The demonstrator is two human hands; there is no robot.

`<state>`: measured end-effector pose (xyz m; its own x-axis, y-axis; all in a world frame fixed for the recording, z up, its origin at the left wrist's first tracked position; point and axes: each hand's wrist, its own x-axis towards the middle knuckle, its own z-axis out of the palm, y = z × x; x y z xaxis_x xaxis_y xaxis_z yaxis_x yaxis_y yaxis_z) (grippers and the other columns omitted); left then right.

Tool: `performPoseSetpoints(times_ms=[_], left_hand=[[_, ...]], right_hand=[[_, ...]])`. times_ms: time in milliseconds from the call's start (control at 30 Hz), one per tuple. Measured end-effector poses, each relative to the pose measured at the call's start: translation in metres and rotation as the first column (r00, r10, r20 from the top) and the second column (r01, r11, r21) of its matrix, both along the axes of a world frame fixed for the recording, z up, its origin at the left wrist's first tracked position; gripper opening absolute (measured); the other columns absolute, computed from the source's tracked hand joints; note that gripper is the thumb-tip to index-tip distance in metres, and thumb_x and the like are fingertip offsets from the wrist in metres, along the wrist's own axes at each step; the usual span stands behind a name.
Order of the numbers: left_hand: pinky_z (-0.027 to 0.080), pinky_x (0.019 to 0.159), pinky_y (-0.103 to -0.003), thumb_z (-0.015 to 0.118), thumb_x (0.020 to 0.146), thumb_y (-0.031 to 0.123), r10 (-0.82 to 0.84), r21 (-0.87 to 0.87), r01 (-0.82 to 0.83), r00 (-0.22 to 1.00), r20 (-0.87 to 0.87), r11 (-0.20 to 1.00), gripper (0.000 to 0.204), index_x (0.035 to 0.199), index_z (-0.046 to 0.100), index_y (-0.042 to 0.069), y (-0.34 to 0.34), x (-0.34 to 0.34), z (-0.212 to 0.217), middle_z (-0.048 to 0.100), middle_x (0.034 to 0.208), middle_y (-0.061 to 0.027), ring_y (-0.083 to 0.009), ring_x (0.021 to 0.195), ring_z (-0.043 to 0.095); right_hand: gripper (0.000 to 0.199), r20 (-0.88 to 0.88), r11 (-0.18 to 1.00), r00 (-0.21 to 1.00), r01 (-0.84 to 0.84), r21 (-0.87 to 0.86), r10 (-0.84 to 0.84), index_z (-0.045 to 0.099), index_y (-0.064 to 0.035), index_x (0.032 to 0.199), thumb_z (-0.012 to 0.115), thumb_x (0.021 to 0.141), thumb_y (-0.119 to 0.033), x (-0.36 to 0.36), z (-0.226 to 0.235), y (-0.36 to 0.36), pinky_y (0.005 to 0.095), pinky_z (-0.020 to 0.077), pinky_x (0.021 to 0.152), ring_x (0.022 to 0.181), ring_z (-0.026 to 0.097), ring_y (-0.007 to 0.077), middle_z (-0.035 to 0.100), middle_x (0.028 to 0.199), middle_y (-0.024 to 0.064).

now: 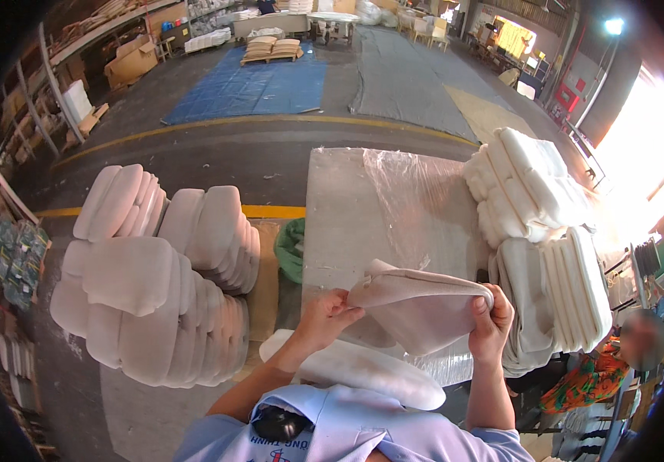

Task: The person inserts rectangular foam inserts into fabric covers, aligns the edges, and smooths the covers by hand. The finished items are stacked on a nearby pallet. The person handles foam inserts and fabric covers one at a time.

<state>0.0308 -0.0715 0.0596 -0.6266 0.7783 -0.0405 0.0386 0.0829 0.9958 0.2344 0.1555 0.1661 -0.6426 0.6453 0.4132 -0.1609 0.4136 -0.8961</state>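
Note:
Both my hands hold open a pale beige fabric cover [417,308] above the near end of a work table [347,208] wrapped in clear plastic. My left hand [328,312] pinches the cover's left edge. My right hand [492,319] grips its right edge, fingers curled over the rim. Under my forearms, against my body, lies a white foam cushion [363,369].
Stacks of white foam cushions [155,292] stand to my left. Folded white fabric covers [540,223] are piled at the table's right. A person in an orange patterned top [590,377] is at the lower right. A green bag [292,250] sits beside the table. Blue tarp [255,85] lies on the floor beyond.

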Motion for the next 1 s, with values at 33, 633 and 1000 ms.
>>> performPoseSetpoints(times_ms=[33,633,1000], left_hand=[[0.052,0.095,-0.034,0.078,0.093,0.016,-0.029,-0.014,0.028,0.997,-0.070,1.000,0.027,0.115,0.073,0.002,-0.002,-0.001,0.004,0.072,0.106,-0.0046,-0.0186,0.098,0.066],[0.050,0.106,-0.037,0.089,0.082,0.036,-0.661,0.673,0.119,0.372,0.652,0.730,0.077,0.141,0.060,-0.002,0.008,0.027,0.028,0.067,0.134,-0.0148,-0.0245,0.119,0.066],[0.053,0.101,-0.035,0.081,0.088,0.031,-0.622,0.628,0.097,0.313,0.717,0.772,0.067,0.141,0.059,-0.003,0.011,0.045,0.033,0.070,0.128,-0.0127,-0.0214,0.114,0.068]], right_hand=[[0.034,0.005,1.000,1.000,0.004,0.004,-0.004,0.069,0.0004,0.099,0.072,0.102,-0.033,0.001,-0.001,0.000,0.0227,0.0386,0.070,0.078,0.047,0.0054,0.057,0.083,-0.0045],[0.030,-0.137,0.962,0.955,-0.272,-0.040,0.264,0.071,0.0048,0.099,0.074,0.098,-0.025,0.024,-0.020,0.007,0.0331,0.0499,0.076,0.086,0.066,0.0198,0.073,0.096,0.0156],[0.031,-0.073,0.965,0.983,-0.182,-0.186,0.171,0.069,0.0011,0.114,0.076,0.098,-0.025,0.036,-0.065,0.015,0.0274,0.0499,0.084,0.090,0.064,0.0115,0.072,0.098,0.0035]])
